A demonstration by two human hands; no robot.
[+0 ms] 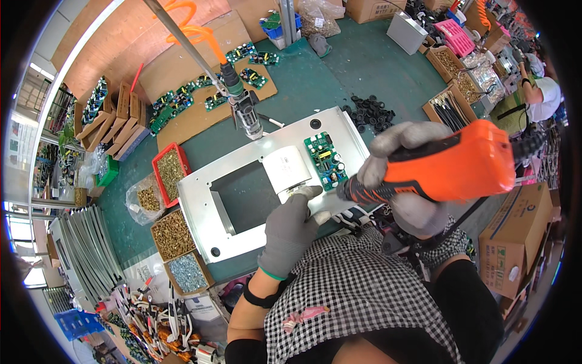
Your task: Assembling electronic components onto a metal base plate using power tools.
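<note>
A white metal panel (245,242) with a rectangular cutout lies tilted on the green bench before me. On it sit a white boxy part (285,168) and, to its right, a green circuit board (325,161). My left hand (291,225), in a grey glove, is at the white part's near end by the panel's front edge. Its fingers are bent; what they pinch is hidden. My gloved right hand (415,209) is wrapped round an orange power screwdriver (451,164). The tool's dark nose points left, close to the board's near corner.
A hanging screwdriver (245,115) on an orange coiled hose stands over the panel's far edge. Left are a red tray (172,173) and boxes of screws (176,235). Black rubber pieces (368,113) lie behind the panel. Circuit boards rest on cardboard (200,118). A person (539,94) is far right.
</note>
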